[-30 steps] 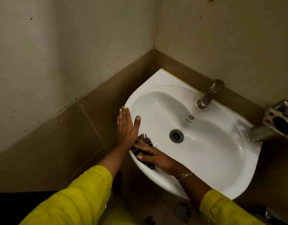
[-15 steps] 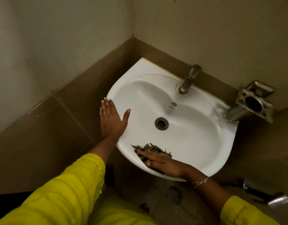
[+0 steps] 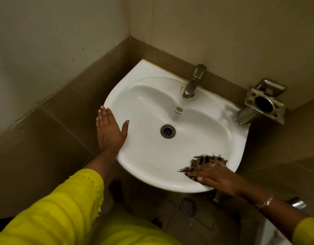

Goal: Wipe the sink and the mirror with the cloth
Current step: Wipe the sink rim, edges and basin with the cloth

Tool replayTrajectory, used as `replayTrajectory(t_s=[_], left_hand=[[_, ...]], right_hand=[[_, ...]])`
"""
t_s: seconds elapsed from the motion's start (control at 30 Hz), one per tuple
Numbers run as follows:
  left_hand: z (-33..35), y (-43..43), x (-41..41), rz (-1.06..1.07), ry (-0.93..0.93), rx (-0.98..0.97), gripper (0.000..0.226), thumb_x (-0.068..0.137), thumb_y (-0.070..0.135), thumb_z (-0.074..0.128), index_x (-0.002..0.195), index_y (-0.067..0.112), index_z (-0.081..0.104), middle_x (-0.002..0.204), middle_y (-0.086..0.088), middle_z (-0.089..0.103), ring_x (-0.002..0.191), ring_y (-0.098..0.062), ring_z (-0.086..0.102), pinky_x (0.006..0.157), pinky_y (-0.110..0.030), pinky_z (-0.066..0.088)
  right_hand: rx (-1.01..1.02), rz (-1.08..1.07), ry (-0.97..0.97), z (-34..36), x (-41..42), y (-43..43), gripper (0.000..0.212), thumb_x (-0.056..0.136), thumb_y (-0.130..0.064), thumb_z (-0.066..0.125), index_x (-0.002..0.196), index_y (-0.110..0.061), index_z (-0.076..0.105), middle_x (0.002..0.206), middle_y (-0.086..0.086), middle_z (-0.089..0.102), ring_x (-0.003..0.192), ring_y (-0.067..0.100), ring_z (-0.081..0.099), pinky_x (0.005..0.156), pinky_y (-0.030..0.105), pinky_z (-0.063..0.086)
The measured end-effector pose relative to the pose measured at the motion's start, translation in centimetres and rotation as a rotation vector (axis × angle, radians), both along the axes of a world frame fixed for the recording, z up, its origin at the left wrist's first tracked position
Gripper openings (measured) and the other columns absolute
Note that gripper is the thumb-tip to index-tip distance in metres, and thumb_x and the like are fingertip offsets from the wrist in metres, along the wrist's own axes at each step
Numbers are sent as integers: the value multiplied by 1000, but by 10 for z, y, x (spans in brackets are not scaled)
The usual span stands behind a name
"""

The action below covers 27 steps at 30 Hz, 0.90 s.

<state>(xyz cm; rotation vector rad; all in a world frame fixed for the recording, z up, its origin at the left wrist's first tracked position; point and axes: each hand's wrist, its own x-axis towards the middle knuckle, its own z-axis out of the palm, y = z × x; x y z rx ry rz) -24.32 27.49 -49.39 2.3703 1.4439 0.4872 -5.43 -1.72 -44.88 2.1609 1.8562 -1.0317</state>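
The right hand [image 3: 217, 175] presses the dark frayed cloth [image 3: 204, 161] flat on the front rim of the sink [image 3: 149, 161]; its grip is fingers spread over the cloth, pinning rather than pinching it. A moment ago that hand and cloth were at the rim's near-left part, just beside the left hand [image 3: 109, 129]; they have since swept along the front edge to its right end. The left hand rests open on the left rim, holding nothing. The front rim looks covered; the bowl, the tap [image 3: 192, 84] area beyond the grip and the mirror, not in view, likely remain.
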Motion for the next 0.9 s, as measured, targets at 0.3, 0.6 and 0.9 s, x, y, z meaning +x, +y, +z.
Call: replayTrajectory(t_s=[0.3,0.6,0.9], left_hand=[[-1,1,0,17,-4,1,83,81,49,37,141,-6,18,152,-25,16,142,-34,14,116,-40,10],[-1,0,2,34,-5,2,86,79,52,37,141,-4,17,153,-23,14,143,-32,12,116,-38,9],[-1,0,2,32,-1,5,86,79,52,39,142,-3,17,153,-22,15,143,-32,12,116,-38,9]], right_hand=[[-30,416,-612,-9,99,27,43,77,-42,34,101,-39,69,105,-9,72,97,14,68,103,40,18],[199,621,-881,-21,127,99,48,51,-11,82,98,-21,74,114,3,69,113,24,61,112,43,1],[250,805,-1006,-30,106,167,42,55,-18,81,95,-29,73,120,-6,65,117,15,58,106,42,36]])
